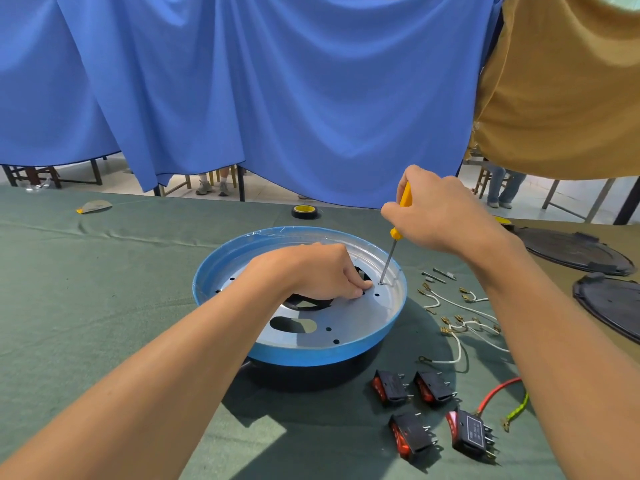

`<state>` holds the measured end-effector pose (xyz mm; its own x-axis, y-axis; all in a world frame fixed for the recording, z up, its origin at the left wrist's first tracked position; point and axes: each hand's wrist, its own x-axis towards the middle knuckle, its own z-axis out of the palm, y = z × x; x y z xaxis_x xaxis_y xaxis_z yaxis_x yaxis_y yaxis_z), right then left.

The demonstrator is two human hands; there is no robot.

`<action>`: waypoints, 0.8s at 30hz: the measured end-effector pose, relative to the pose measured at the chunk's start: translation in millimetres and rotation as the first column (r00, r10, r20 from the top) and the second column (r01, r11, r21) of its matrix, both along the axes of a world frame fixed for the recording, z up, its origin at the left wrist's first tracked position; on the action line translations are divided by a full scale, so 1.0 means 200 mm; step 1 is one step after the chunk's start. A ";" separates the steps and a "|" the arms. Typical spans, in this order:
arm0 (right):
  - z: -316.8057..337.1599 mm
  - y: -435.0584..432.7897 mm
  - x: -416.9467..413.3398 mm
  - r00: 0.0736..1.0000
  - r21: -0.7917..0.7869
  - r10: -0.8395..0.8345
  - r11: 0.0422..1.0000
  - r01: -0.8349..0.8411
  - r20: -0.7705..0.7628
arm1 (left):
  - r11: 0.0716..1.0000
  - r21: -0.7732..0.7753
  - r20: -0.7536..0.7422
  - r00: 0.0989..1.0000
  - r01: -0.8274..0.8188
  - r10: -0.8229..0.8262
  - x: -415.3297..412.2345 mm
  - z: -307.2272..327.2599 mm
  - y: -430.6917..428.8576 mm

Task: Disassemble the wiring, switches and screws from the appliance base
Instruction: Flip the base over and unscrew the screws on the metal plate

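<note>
Two hands: the left hand (322,271) and the right hand (436,213). One yellow screwdriver (393,251) is in the right hand. One blue base (298,351) is under the left hand. Four black switches (391,388), one red wire (495,393) and one green wire (517,410) lie near the right arm. Two black lids (575,251) lie right of the right hand. One tape roll (304,212) sits past the left hand.

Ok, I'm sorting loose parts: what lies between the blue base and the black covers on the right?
In the head view: white wires with brass terminals and a few small metal pieces on the green cloth.
</note>
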<state>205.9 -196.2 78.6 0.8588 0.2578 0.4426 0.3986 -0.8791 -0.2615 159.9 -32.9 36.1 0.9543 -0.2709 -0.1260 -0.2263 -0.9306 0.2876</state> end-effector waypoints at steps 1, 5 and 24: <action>0.00 0.00 0.00 1.000 0.002 -0.014 1.000 0.014 0.015 | 1.000 -0.004 0.002 1.000 0.000 0.000 0.00 0.00 0.00; 0.00 -0.01 0.01 1.000 0.015 0.004 1.000 -0.004 0.000 | 1.000 0.006 -0.007 1.000 0.002 -0.002 0.00 0.00 0.00; 0.00 -0.01 0.00 0.998 -0.011 -0.061 0.998 0.061 0.035 | 1.000 -0.007 -0.010 1.000 -0.001 0.001 0.01 -0.01 0.01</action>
